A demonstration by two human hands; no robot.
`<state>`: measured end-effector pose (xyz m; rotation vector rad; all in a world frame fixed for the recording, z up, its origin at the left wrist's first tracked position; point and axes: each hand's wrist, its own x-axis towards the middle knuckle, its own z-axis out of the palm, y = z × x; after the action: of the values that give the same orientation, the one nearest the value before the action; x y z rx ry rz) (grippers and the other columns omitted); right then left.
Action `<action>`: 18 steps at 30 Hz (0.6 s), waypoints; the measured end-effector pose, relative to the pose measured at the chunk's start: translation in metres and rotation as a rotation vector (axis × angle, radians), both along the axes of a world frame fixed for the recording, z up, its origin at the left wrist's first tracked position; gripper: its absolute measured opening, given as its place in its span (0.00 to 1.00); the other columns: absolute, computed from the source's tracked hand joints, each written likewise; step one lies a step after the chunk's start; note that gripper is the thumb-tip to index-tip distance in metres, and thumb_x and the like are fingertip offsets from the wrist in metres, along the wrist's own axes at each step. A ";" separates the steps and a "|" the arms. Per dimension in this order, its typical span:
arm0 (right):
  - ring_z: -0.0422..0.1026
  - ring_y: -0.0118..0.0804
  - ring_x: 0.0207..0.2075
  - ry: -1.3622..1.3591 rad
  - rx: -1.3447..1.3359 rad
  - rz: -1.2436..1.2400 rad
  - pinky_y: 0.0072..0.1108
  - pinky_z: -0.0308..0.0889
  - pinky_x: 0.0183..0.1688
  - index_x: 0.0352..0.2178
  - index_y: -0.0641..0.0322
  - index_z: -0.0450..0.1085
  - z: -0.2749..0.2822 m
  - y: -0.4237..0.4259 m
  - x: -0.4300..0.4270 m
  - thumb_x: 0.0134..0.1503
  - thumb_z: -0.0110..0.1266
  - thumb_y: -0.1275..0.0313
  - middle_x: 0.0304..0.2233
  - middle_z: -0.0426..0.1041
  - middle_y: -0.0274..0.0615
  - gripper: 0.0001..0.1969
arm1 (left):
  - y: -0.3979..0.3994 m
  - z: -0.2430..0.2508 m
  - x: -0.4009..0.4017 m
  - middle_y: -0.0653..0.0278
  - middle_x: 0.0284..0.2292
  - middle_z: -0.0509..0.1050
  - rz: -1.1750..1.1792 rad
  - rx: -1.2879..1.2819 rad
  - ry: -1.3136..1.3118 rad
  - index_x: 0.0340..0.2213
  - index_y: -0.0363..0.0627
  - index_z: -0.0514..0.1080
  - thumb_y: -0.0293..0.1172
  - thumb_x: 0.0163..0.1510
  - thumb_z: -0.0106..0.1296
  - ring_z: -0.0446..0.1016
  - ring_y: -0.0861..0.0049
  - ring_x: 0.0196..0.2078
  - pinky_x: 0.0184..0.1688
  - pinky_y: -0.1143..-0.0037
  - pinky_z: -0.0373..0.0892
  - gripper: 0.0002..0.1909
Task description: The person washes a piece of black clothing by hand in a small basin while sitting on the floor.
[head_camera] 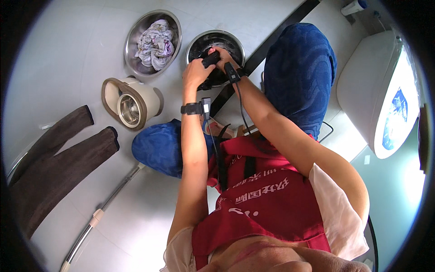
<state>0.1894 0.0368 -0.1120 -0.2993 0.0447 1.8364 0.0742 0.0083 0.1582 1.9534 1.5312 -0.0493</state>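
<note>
Both of my hands are close together over a round stainless-steel basin (242,54) on the floor. My left hand (195,73) grips a bunched black cloth (211,58) from the near left. On its right side, my right hand (222,57) holds the same cloth, with its fingers partly hidden. More dark fabric lies low in the basin, its shape hard to tell. Each wrist wears a black strap with a small cabled device. Left of this basin stands another steel basin (131,61), holding a crumpled white and purple cloth (155,46).
A beige bucket (148,98) with a brown rim stands near my left knee. Dark brown trousers (68,146) lie at the left, beside a metal pole (119,187). A dark strip (268,51) crosses the floor by the basin. At the right is a white toilet (360,85) with a blue-patterned lid.
</note>
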 end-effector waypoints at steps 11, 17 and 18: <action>0.67 0.33 0.55 -1.100 0.238 -0.054 0.24 0.62 0.58 0.60 0.59 0.57 0.088 -0.046 0.020 0.45 0.61 0.87 0.55 0.67 0.40 0.40 | 0.006 -0.001 -0.067 0.67 0.31 0.77 0.558 -0.297 -0.687 0.40 0.38 0.76 0.35 0.49 0.65 0.73 0.79 0.31 0.37 0.77 0.69 0.19; 0.69 0.37 0.53 -0.890 0.302 0.089 0.25 0.60 0.59 0.55 0.63 0.64 0.109 -0.038 0.005 0.48 0.65 0.71 0.51 0.72 0.44 0.32 | 0.005 -0.036 -0.051 0.64 0.36 0.78 0.738 -0.187 -1.072 0.39 0.37 0.77 0.30 0.49 0.60 0.75 0.77 0.38 0.43 0.77 0.69 0.15; 0.70 0.37 0.52 -1.112 0.574 -0.102 0.25 0.60 0.58 0.54 0.63 0.65 0.082 -0.031 0.015 0.49 0.64 0.67 0.49 0.73 0.44 0.30 | 0.007 -0.031 -0.021 0.63 0.35 0.78 0.635 -0.117 -0.983 0.38 0.37 0.76 0.31 0.49 0.60 0.75 0.77 0.37 0.42 0.76 0.69 0.15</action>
<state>0.2043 0.0062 -0.0297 -0.8334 -1.1792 1.2934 0.0533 0.0150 0.1275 1.0152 1.2994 0.9192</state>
